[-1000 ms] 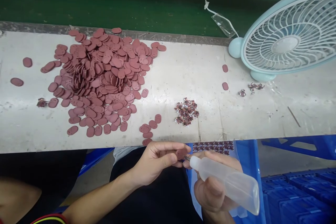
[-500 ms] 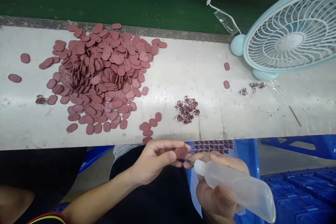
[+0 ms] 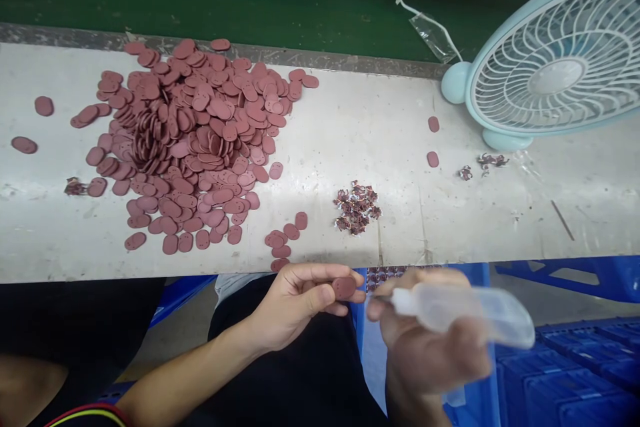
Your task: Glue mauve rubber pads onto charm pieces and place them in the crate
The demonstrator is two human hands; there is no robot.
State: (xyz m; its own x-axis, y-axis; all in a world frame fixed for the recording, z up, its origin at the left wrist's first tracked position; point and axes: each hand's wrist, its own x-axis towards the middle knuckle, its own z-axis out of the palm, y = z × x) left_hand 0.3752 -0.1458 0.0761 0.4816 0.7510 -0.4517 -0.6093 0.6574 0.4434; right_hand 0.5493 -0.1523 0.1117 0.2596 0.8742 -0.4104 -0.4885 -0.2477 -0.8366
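Left hand pinches reddish-brown, flat oval disc, lower centre of frame. Right hand, motion-blurred, grips translucent white plastic squeeze bottle, lower right; bottle apart from disc. Heap of matching discs: upper left.

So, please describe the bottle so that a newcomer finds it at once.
Find the white table and look below its near edge, right of centre. There the right hand holds the bottle. It is whitish and translucent, unlike the reddish disc in the left hand.
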